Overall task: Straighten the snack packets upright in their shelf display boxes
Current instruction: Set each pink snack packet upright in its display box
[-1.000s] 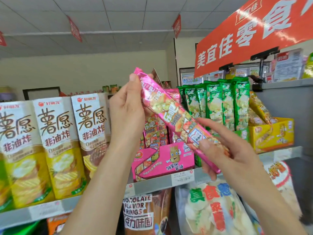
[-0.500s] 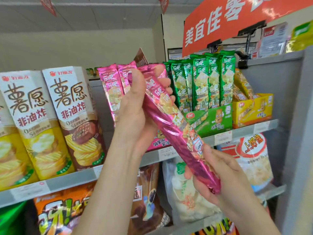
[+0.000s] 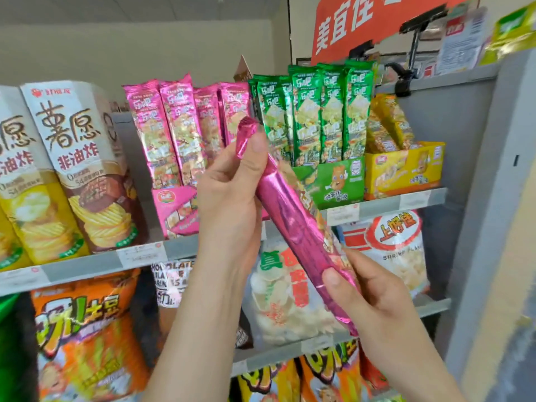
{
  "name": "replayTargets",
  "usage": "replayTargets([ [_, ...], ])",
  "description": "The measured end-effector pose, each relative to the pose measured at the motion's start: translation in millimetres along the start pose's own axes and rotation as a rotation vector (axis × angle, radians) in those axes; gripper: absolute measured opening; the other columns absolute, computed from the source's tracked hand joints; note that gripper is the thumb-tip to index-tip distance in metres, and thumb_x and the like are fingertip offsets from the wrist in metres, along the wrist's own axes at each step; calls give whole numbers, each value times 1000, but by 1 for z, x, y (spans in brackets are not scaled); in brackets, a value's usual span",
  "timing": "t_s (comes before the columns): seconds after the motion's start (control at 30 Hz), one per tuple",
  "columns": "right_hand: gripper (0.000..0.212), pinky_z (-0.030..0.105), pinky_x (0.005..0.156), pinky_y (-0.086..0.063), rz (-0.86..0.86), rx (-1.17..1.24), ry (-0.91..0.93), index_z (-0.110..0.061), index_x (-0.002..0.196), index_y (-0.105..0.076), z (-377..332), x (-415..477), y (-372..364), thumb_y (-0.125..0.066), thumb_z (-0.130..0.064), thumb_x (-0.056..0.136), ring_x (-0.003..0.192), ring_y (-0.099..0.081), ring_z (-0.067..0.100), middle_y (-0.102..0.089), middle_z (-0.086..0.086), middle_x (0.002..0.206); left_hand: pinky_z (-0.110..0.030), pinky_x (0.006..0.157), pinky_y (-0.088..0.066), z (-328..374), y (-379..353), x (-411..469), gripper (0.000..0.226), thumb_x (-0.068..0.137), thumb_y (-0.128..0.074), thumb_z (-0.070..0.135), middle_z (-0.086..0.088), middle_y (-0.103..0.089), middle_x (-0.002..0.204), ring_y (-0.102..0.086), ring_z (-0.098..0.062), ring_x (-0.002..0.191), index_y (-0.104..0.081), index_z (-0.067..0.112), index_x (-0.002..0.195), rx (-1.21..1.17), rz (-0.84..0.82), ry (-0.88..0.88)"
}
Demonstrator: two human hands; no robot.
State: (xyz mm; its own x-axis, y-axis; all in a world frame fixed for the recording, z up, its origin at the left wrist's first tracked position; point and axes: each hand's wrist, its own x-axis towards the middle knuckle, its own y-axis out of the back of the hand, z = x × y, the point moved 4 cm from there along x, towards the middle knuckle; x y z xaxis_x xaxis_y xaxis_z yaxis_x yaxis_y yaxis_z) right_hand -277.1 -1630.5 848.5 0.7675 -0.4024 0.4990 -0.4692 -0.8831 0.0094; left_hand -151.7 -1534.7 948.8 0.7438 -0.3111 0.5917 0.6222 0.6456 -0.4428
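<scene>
**Shop aisle backdrop, located from the red sign (image 3: 362,21)**

Left of the red sign you see a plain cream wall (image 3: 116,50) under a pale tiled ceiling (image 3: 130,5), both evenly lit. A dark vertical frame edge (image 3: 288,27) stands just left of the sign. A black clip holder (image 3: 422,21) sits at the sign's lower right edge. Below the sign, grey metal shelves (image 3: 81,269) run leftward. A grey shelving upright (image 3: 475,227) stands below and to the right.

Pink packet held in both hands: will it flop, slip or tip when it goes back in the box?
Probably fairly stiff: the pink packet runs straight between the left hand and right hand. Its glossy foil looks slippery. Tall and narrow, it may lean like its neighbours in the pink box.
</scene>
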Motion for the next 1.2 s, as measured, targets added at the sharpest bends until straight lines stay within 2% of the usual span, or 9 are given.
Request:
replayTargets([
  [0.13, 34, 14, 60, -47, 8, 23, 13, -39, 103, -69, 3, -12, 7, -57, -59, 78, 67, -61, 5, -69, -6, 77, -22, 59, -49, -23, -13, -24, 7, 74, -75, 24, 6, -65, 69, -56, -8, 62, -72, 19, 78, 53, -2, 48],
  [0.27, 40, 25, 63, -50, 6, 57, 10, -29, 101, -70, 5, -17, 15, -57, -60, 80, 74, -64, 25, -70, 3, 80, -21, 58, -49, -41, -21, -54, 7, 75, -73, 22, 9, -67, 71, -60, -6, 63, -71, 19, 81, 108, -43, 102],
  [0.4, 30, 11, 54, -43, 12, 104, 2, -32, 92, -70, 6, -17, 19, -57, -56, 80, 58, -56, 1, -64, -11, 66, -23, 63, -52, -50, -22, -67, 16, 69, -82, 25, 6, -71, 77, -64, -9, 68, -75, 25, 83, 168, -71, 140],
  [0.53, 33, 18, 52, -43, 7, 53, -6, -33, 97, -69, 10, -14, 17, -59, -58, 78, 58, -53, 6, -60, -6, 67, -27, 67, -54, -55, -14, -74, 21, 64, -81, 34, 2, -73, 81, -66, -12, 72, -75, 28, 83, 216, -16, 145],
  [0.67, 33, 32, 60, -52, -14, -54, -15, -42, 101, -67, 18, -16, 18, -59, -63, 77, 68, -61, 16, -67, 0, 80, -19, 64, -51, -52, -3, -66, 10, 78, -76, 25, 7, -70, 75, -64, -5, 68, -73, 21, 87, 139, 89, 62],
  [0.77, 35, 24, 61, -54, -50, -25, -49, -43, 103, -68, 23, -18, 18, -63, -63, 74, 69, -63, 7, -71, -8, 83, -24, 70, -49, -51, 5, -58, 9, 81, -70, 28, 6, -67, 76, -61, -9, 72, -71, 20, 87, 115, 149, 66],
  [0.87, 32, 13, 59, -49, -108, 137, -88, -41, 100, -73, 24, -19, 17, -71, -51, 70, 64, -62, 0, -72, -10, 78, -22, 63, -50, -56, 8, -57, 18, 78, -72, 33, 7, -63, 72, -59, -7, 66, -67, 19, 88, 54, 161, 125],
  [1.03, 27, 17, 49, -47, -27, 263, -108, -30, 93, -77, 25, -16, 16, -78, -38, 67, 50, -58, 7, -67, 3, 61, -22, 52, -50, -64, -4, -58, 28, 64, -78, 25, 5, -61, 63, -57, -8, 53, -64, 12, 86, -48, 8, 195],
  [1.2, 20, 20, 46, -48, 76, 318, -68, -23, 84, -78, 25, -8, 17, -80, -34, 68, 48, -58, 13, -67, 11, 60, -24, 37, -41, -90, -10, -84, 32, 66, -85, 29, -16, -56, 61, -42, -19, 33, -64, 12, 83, 31, -185, 350],
])
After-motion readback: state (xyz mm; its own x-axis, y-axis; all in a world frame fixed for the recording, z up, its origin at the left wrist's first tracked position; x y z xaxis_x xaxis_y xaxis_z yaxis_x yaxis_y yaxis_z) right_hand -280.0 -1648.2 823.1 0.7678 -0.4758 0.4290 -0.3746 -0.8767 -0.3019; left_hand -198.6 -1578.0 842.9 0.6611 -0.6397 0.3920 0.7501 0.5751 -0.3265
